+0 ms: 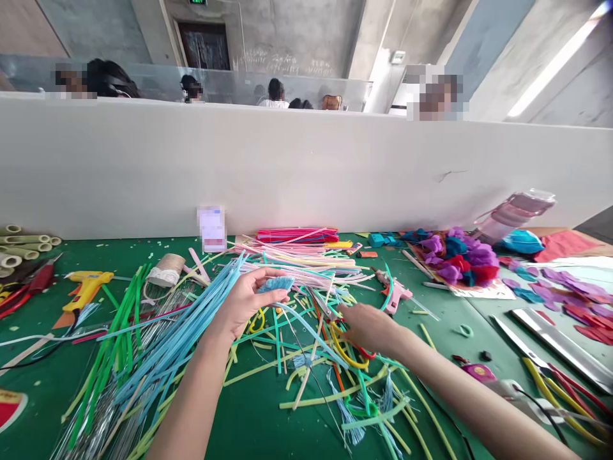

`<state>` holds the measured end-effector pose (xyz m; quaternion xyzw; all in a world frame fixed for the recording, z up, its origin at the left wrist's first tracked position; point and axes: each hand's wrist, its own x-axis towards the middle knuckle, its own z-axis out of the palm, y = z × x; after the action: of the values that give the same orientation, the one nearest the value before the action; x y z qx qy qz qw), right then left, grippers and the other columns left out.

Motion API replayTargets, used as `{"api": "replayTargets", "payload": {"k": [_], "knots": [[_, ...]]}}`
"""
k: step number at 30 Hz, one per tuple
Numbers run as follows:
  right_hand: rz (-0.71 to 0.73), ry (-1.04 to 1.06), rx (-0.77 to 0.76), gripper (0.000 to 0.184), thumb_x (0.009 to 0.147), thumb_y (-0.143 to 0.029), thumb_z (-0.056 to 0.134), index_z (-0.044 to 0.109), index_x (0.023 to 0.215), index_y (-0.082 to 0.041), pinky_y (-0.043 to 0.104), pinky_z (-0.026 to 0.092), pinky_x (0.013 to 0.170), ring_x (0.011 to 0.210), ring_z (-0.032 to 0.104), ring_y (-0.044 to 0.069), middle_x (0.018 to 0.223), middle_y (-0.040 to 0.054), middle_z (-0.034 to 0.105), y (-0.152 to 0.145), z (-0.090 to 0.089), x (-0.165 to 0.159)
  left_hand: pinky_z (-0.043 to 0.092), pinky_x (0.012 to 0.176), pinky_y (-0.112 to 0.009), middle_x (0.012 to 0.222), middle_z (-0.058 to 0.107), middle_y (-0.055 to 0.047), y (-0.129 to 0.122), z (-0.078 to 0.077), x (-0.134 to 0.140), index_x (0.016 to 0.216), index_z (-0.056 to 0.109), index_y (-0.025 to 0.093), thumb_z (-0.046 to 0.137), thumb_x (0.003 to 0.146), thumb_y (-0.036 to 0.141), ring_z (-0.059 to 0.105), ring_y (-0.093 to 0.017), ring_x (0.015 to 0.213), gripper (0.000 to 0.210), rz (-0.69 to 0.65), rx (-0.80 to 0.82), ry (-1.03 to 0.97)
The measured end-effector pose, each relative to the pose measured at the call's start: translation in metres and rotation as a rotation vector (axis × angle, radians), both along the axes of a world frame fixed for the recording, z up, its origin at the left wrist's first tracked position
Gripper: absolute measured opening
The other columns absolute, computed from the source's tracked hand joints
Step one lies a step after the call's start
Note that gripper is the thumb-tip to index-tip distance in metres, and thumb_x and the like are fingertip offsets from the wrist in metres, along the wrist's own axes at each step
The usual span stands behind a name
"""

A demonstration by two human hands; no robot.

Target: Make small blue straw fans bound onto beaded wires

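Note:
My left hand pinches a fuzzy light-blue pipe cleaner piece between thumb and fingers, above the middle of the table. A long light-blue strand trails from near it toward the lower right. My right hand is lowered to the table with its fingers curled on a pair of scissors with yellow handles. The metal blades point away to the upper left. My fingers partly hide the grip. Beside my left forearm lies a thick bundle of light-blue pipe cleaners.
Green pipe cleaners and a yellow glue gun lie left. A pink glue gun, purple and red felt flowers and yellow-handled shears lie right. A phone leans on the white partition. People sit beyond.

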<state>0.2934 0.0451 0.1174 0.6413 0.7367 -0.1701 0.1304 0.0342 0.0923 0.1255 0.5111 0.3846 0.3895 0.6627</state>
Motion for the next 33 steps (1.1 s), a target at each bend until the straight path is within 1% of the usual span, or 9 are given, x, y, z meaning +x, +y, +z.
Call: {"api": "replayTargets", "payload": {"k": [1, 3, 5, 8, 12, 16, 23, 27, 33], "knots": [[0.003, 0.048, 0.036, 0.021, 0.089, -0.025, 0.062, 0.069, 0.107, -0.015, 0.032, 0.049, 0.072, 0.093, 0.072, 0.028, 0.098, 0.0138, 0.075, 0.007, 0.012, -0.001, 0.058, 0.077, -0.031, 0.091, 0.073, -0.005, -0.001, 0.003, 0.001, 0.111, 0.068, 0.014, 0.085, 0.072, 0.024, 0.072, -0.017, 0.077, 0.044, -0.005, 0.016, 0.007], [-0.027, 0.473, 0.097, 0.031, 0.098, -0.038, 0.049, 0.072, 0.1, -0.017, 0.03, 0.049, 0.07, 0.083, 0.07, 0.021, 0.093, 0.0091, 0.075, 0.023, 0.035, -0.008, 0.057, 0.079, -0.031, 0.096, 0.073, -0.005, -0.004, 0.007, 0.002, 0.111, 0.069, 0.015, 0.085, 0.071, 0.025, 0.071, -0.017, 0.079, 0.044, -0.003, 0.036, 0.026], [-0.097, 0.887, 0.007, 0.044, 0.097, -0.053, 0.047, 0.072, 0.093, -0.017, 0.027, 0.05, 0.066, 0.082, 0.068, 0.018, 0.093, 0.0083, 0.074, 0.036, 0.052, -0.02, 0.057, 0.081, -0.031, 0.102, 0.073, -0.006, -0.005, 0.009, 0.002, 0.111, 0.069, 0.015, 0.085, 0.071, 0.025, 0.071, -0.018, 0.082, 0.045, 0.006, 0.05, 0.042], [-0.207, 1.097, -0.165, 0.042, 0.088, -0.056, 0.061, 0.073, 0.082, -0.017, 0.024, 0.048, 0.06, 0.074, 0.066, 0.015, 0.086, 0.0071, 0.074, 0.047, 0.062, -0.04, 0.057, 0.082, -0.032, 0.107, 0.072, -0.008, -0.005, 0.009, 0.003, 0.111, 0.069, 0.015, 0.086, 0.071, 0.026, 0.069, -0.019, 0.089, 0.045, -0.001, 0.071, 0.025], [-0.251, 1.107, -0.197, 0.03, 0.086, -0.043, 0.066, 0.071, 0.074, -0.016, 0.022, 0.045, 0.056, 0.065, 0.063, 0.011, 0.078, 0.0038, 0.072, 0.048, 0.059, -0.054, 0.057, 0.082, -0.032, 0.104, 0.072, -0.007, -0.003, 0.007, 0.003, 0.111, 0.069, 0.016, 0.086, 0.07, 0.025, 0.067, -0.02, 0.094, 0.045, 0.007, 0.075, 0.011], [-0.297, 1.103, -0.213, 0.023, 0.084, -0.038, 0.067, 0.07, 0.075, -0.017, 0.02, 0.044, 0.055, 0.067, 0.065, 0.011, 0.081, 0.0032, 0.072, 0.051, 0.052, -0.053, 0.057, 0.084, -0.034, 0.108, 0.072, -0.008, -0.002, 0.007, 0.004, 0.109, 0.07, 0.016, 0.086, 0.067, 0.024, 0.066, -0.023, 0.101, 0.045, 0.04, 0.088, 0.055], [-0.208, 1.162, -0.201, 0.019, 0.08, -0.035, 0.07, 0.071, 0.078, -0.016, 0.021, 0.045, 0.056, 0.067, 0.064, 0.012, 0.074, 0.0019, 0.07, 0.059, 0.042, -0.05, 0.058, 0.085, -0.035, 0.116, 0.07, -0.009, -0.001, 0.004, 0.002, 0.113, 0.07, 0.017, 0.087, 0.066, 0.023, 0.063, -0.026, 0.109, 0.05, 0.044, 0.094, 0.068], [-0.116, 1.145, -0.118, 0.016, 0.079, -0.03, 0.068, 0.071, 0.076, -0.015, 0.023, 0.045, 0.058, 0.061, 0.059, 0.011, 0.066, 0.0002, 0.067, 0.058, 0.044, -0.054, 0.058, 0.086, -0.035, 0.117, 0.07, -0.009, -0.002, 0.003, 0.001, 0.116, 0.07, 0.018, 0.087, 0.066, 0.023, 0.063, -0.025, 0.111, 0.053, 0.04, 0.084, 0.059], [0.036, 0.973, 0.169, 0.008, 0.077, -0.022, 0.066, 0.069, 0.073, -0.016, 0.023, 0.042, 0.054, 0.059, 0.056, 0.011, 0.065, -0.0009, 0.065, 0.056, 0.042, -0.056, 0.058, 0.084, -0.034, 0.115, 0.072, -0.009, -0.001, 0.003, 0.002, 0.115, 0.07, 0.018, 0.088, 0.066, 0.023, 0.065, -0.025, 0.107, 0.053, 0.059, 0.065, 0.066]]}}
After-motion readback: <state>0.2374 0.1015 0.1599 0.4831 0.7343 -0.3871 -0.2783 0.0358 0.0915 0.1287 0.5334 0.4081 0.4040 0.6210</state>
